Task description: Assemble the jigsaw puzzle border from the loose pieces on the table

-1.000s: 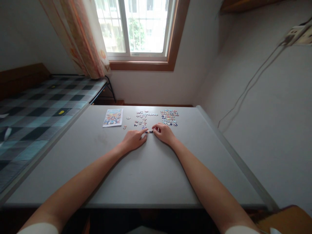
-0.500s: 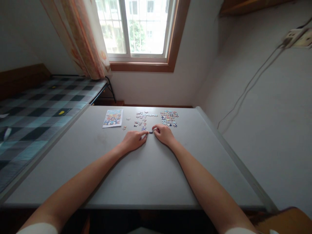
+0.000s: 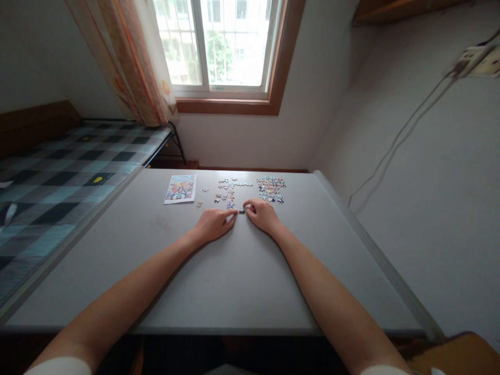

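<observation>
A dark puzzle piece [image 3: 241, 212] lies flat on the table at the near end of a joined strip of puzzle pieces [image 3: 230, 200]. My left hand [image 3: 215, 224] reaches in from the left, its index finger and thumb closed at the left end of this piece. On the other side, my right hand [image 3: 262, 213] has its fingers curled in a pinch at the right end. The fingertips partly cover the piece. Joined to the strip's far end is a row of pieces [image 3: 242, 184] running right.
Beyond my right hand lies a spread of loose puzzle pieces [image 3: 271, 187]. Several more pieces [image 3: 222, 198] sit left of the strip, and a printed picture sheet [image 3: 180, 189] lies farther left. The grey table [image 3: 234, 281] stands between a checkered bed [image 3: 78, 172] and a wall.
Almost nothing differs. Both hands stay at the dark puzzle piece, and the view has shifted very slightly.
</observation>
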Motion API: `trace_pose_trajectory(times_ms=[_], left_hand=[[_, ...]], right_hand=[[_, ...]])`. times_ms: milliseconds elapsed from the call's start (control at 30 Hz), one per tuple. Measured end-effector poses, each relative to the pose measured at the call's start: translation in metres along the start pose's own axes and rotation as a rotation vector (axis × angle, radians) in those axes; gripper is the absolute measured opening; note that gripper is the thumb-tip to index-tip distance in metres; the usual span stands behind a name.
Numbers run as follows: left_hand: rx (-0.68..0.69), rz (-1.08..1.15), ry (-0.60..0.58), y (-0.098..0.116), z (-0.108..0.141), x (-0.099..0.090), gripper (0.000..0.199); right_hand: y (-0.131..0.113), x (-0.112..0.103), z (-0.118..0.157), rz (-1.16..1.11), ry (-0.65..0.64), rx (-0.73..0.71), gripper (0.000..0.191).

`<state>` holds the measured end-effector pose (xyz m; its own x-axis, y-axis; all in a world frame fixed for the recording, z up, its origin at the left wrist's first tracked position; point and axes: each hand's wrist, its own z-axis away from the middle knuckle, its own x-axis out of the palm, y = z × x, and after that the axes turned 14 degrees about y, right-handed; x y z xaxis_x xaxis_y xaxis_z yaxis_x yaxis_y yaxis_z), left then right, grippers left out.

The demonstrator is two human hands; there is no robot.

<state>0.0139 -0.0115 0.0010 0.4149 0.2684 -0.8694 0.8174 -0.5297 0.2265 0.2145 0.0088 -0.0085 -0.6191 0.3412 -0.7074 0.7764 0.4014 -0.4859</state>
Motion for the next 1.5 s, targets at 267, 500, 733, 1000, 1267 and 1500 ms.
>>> trace_pose_trajectory(times_ms=[267,500,733,1000,1267,1500], left_hand=[[-0.002,-0.048,-0.025,-0.0002,-0.0003,0.0006,0.041],[-0.002,-0.053,-0.033,0.0014,-0.0012,-0.0010,0.039],[0.011,-0.058,-0.018,-0.0002,-0.0006,-0.0003,0.038],[0.022,-0.056,-0.012,0.0000,-0.0006,-0.0006,0.038],[0.032,-0.063,0.004,-0.0018,0.0002,0.0018,0.038],[0.024,-0.060,0.010,-0.0023,-0.0002,0.0030,0.037]], right_hand=[[0.0015,0.0012,0.0000,0.004,-0.004,-0.007,0.022],[0.0021,0.0017,-0.0005,0.008,-0.010,-0.005,0.021],[0.0020,0.0021,-0.0003,0.007,-0.005,-0.005,0.021],[0.0027,0.0023,0.0000,0.006,0.001,-0.014,0.022],[0.0023,0.0016,-0.0003,0.008,0.000,-0.016,0.021],[0.0007,0.0007,0.0000,0.007,-0.002,-0.015,0.021]])
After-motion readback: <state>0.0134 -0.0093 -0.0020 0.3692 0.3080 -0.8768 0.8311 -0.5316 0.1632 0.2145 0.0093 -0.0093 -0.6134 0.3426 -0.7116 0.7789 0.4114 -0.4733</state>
